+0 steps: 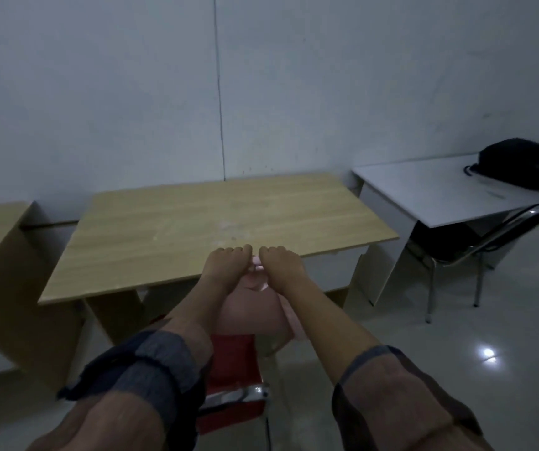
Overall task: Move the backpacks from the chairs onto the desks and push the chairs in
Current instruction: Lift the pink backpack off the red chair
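No readable text, label, brand, number or sign anywhere in this dim view.

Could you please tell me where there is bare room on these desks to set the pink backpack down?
The wooden desk ahead is bare from the wall to its near edge. On the white desk, only the left part is free; the black backpack fills its right end.

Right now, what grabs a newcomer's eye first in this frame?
Both hands, left hand and right hand, grip the top of a pink backpack at the wooden desk's near edge, above a red chair. Far right, a black backpack lies on the white desk.
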